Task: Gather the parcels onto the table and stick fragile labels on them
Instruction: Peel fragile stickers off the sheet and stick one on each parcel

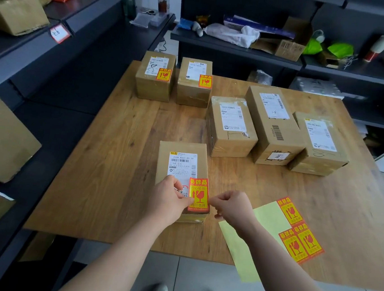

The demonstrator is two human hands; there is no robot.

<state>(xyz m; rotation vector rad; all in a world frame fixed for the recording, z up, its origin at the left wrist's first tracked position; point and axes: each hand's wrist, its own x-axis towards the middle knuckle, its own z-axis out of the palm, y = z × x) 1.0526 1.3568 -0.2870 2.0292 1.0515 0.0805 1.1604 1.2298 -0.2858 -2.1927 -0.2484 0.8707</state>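
A small brown parcel lies on the wooden table near its front edge. An orange and yellow fragile label sits at the parcel's near right corner. My left hand pinches the label's left edge and my right hand pinches its right edge. Two small parcels at the far left carry fragile labels. Three bigger parcels at the right show no such label. A yellow backing sheet with three labels left lies at my right.
Dark shelving with cardboard boxes runs along the left, close to the table. More shelves with bags, a box and clutter stand behind the table. The backing sheet overhangs the table's front edge above the tiled floor.
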